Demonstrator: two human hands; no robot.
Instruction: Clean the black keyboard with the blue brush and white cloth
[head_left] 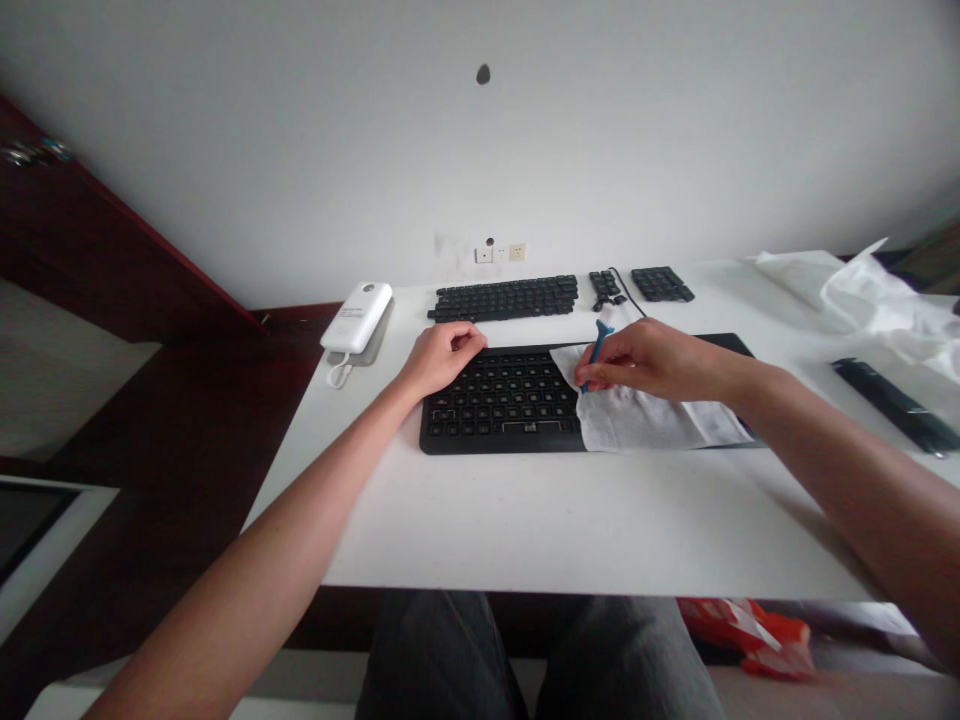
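A black keyboard base [491,428] with its keycaps off lies flat on the white table. My left hand [448,357] rests at its far left edge, fingers curled closed on that edge. A white cloth or wipe [637,425] covers much of the base's right half. Over the cloth, my right hand [637,360] pinches a slim blue brush-like tool [598,345], its pale end pointing up and its lower end down by the cloth's left edge. The fingers partly hide the tool.
Behind the base, removed keycaps lie in grouped blocks: a wide block [506,297], a small cluster [604,287] and a number-pad block [661,284]. A white power bank [357,318] sits at left. A black strip-shaped object [892,400] and crumpled white sheeting [862,290] lie at right.
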